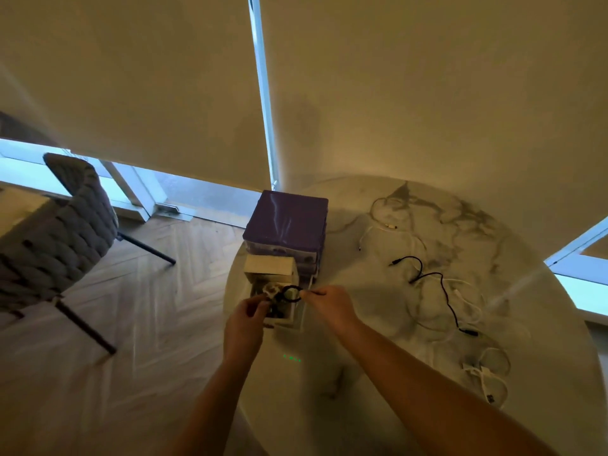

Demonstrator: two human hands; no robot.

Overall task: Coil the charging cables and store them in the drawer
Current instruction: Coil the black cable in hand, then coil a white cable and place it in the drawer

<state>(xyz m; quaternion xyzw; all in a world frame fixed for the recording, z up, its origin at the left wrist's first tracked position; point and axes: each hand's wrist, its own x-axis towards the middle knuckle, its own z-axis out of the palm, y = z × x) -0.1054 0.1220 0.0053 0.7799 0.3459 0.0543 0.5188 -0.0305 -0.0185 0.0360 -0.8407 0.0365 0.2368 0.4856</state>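
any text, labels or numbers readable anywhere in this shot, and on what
No text can be read.
White cable tag at the table's near right: dark printed marks, too small and blurred to read.
Green glowing marks on the marble table: only blurred dots, not legible.
Purple drawer unit: no lettering visible.

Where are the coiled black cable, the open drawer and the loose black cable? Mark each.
coiled black cable point(291, 293), head view, on its loop
open drawer point(285, 320), head view, front wall
loose black cable point(442, 284), head view, mid-length
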